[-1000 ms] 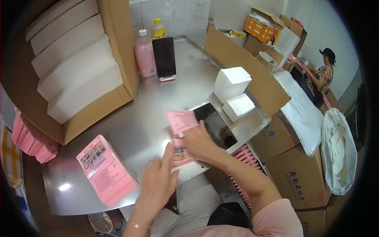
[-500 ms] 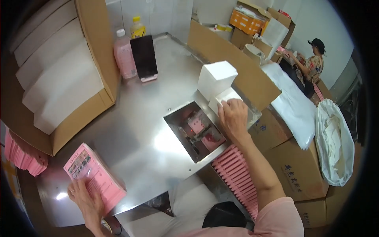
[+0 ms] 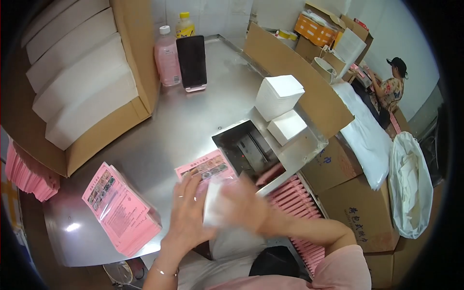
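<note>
In front of me my left hand (image 3: pixel 186 215) grips a pink printed plastic bag (image 3: pixel 205 166), its fingers bent over the bag's near side. My right hand (image 3: pixel 246 205) is smeared by motion beside it, with a small stack of white paper napkins (image 3: pixel 215 205) between the two hands. The napkins lie against the near part of the bag; whether they are inside it I cannot tell. To the left, a pile of the same pink bags (image 3: pixel 121 210) rests on the metal table. Beyond my right hand stand a taller white napkin stack (image 3: pixel 278 99) and a lower one (image 3: pixel 287 127).
A rectangular opening (image 3: pixel 246 145) with machinery sits in the metal table (image 3: pixel 188 123). A carton of white stacks (image 3: pixel 108 140) stands at left, a phone on a stand (image 3: pixel 192 63) behind. Pink bags (image 3: pixel 297 203) line a rack at right. Another person (image 3: pixel 389 89) sits far right.
My left hand has moved right from the pile with a pink bag. My right hand has come back from the white stacks with napkins. The two hands are now together.
</note>
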{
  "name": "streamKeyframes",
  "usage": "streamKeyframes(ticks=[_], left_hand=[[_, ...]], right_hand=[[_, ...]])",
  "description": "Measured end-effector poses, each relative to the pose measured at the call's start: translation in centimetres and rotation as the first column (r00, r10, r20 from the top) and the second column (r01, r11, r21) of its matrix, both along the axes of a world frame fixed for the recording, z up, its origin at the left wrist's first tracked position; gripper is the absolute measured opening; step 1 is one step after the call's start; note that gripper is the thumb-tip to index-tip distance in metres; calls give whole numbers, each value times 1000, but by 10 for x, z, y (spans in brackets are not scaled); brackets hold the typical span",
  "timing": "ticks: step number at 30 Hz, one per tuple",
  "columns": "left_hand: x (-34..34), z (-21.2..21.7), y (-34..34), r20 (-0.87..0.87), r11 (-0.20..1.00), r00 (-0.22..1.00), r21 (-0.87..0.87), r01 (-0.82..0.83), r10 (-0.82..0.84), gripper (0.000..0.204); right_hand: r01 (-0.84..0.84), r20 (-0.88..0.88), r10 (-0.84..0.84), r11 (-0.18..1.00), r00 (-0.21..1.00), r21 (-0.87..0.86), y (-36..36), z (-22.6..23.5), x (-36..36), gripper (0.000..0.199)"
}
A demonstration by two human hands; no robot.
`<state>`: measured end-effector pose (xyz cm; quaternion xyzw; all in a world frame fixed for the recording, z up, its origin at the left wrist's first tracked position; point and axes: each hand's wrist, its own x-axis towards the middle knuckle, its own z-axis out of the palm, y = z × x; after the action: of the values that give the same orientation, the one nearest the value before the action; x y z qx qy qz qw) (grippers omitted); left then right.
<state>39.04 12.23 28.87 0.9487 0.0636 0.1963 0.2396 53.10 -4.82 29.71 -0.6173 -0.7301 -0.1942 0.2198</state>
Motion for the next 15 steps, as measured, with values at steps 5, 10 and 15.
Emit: streamKeyframes(ticks=[5,10,15], left_hand=[[8,-3,-20,-13,975,981,108,-193,195,98],[6,-4,-17,35,946,948,67,-318,316,77],[6,4,-18,-25,865,895,269,-423,445,57]], right_hand=[[218,24,-217,958,976,-187,56,0,21,44],[-37,-273,19,997,962,-64,53,2,-7,35],[660,5,-672,729,741,178,8,30,79,36]])
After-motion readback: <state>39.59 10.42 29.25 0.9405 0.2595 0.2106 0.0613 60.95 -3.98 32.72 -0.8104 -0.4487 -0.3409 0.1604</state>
